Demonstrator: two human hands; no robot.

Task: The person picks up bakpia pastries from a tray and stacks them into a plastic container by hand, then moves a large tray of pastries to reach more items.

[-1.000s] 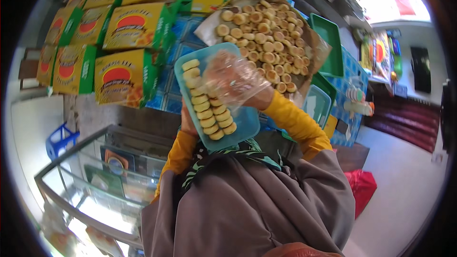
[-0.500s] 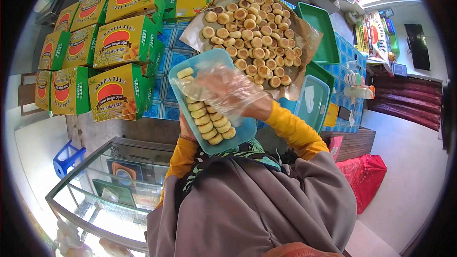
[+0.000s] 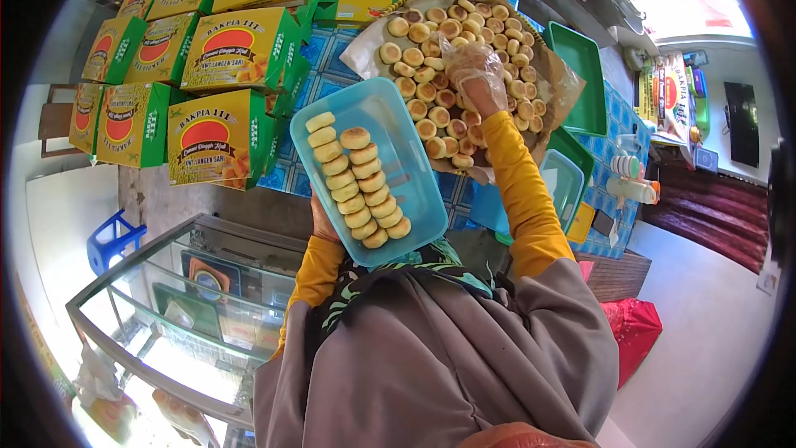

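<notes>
My left hand [image 3: 323, 220] grips the left side of a light-blue plastic container [image 3: 421, 203], its fingers partly hidden under it. Inside, small round pastries [image 3: 344, 180] lean on one another in two rows along the left and middle, while the right side shows bare plastic. My right hand [image 3: 474, 66], in a clear plastic glove, reaches into a heap of browned round pastries [image 3: 448, 99] spread on brown paper [image 3: 564, 87]. Its fingertips are blurred among the pastries, so whether it grasps one cannot be made out.
Stacked yellow-and-green cartons [image 3: 220, 137] stand at the left on a blue-patterned tablecloth [image 3: 286, 178]. Green trays [image 3: 578, 75] and a pale-blue lid [image 3: 565, 182] lie right of the heap. A glass display case [image 3: 178, 282] stands at lower left, near a blue stool [image 3: 116, 241].
My right hand has moved from over the container, up and right, to the pastry heap. The upper parts of both rows, covered by it before, now show. The view has shifted slightly.
</notes>
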